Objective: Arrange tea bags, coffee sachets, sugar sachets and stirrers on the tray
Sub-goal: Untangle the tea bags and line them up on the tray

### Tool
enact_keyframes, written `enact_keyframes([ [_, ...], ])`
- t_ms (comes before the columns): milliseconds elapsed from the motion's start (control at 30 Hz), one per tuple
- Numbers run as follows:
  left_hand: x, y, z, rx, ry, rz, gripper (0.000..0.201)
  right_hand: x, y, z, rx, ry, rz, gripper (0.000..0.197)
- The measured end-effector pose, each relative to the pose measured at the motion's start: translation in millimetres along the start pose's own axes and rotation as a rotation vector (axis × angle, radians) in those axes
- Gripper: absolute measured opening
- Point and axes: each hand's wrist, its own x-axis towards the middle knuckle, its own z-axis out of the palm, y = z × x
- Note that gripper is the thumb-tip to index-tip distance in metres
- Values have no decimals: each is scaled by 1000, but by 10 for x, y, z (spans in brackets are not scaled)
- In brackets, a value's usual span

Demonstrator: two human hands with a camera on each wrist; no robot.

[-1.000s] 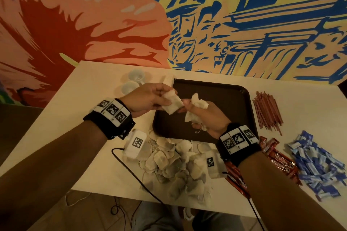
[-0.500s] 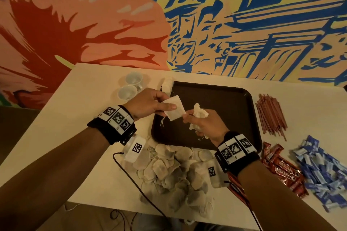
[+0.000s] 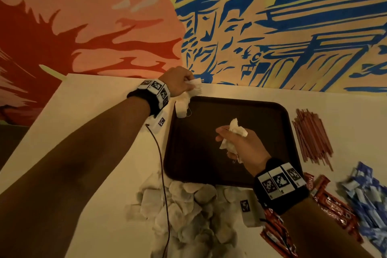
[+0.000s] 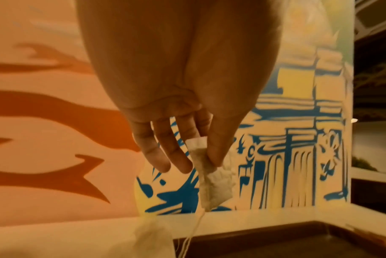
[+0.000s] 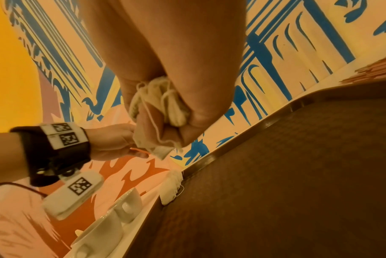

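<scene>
My left hand (image 3: pixel 180 81) is over the far left corner of the dark brown tray (image 3: pixel 261 111) and pinches one tea bag (image 4: pixel 211 181) between thumb and forefinger, its string hanging down. A small stack of tea bags (image 3: pixel 181 105) lies at that corner of the tray. My right hand (image 3: pixel 240 144) hovers over the middle of the tray and grips a bunch of tea bags (image 5: pixel 161 103) in its fist. A loose heap of tea bags (image 3: pixel 188 211) lies on the table in front of the tray.
Brown stirrers (image 3: pixel 312 134) lie right of the tray. Red coffee sachets (image 3: pixel 330 205) and blue sugar sachets (image 3: pixel 368 201) are at the near right. White cups (image 5: pixel 112 218) stand left of the tray. A painted wall rises behind the white table (image 3: pixel 94 100).
My left hand has carried one tea bag away from the right hand to the tray's far left corner. The right hand stays over the tray with its bunch.
</scene>
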Motion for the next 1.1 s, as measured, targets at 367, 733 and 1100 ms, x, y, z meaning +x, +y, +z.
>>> enact_keyframes([
  [367,591,-130,560,260,-225,29,27,264,-22,-91,17,0,-1,16],
  [733,860,-183,669,459,-239,31,40,383,0,-96,72,0,21,16],
  [1100,854,-260,665,403,-219,3,43,367,-35,-131,104,2,19,31],
])
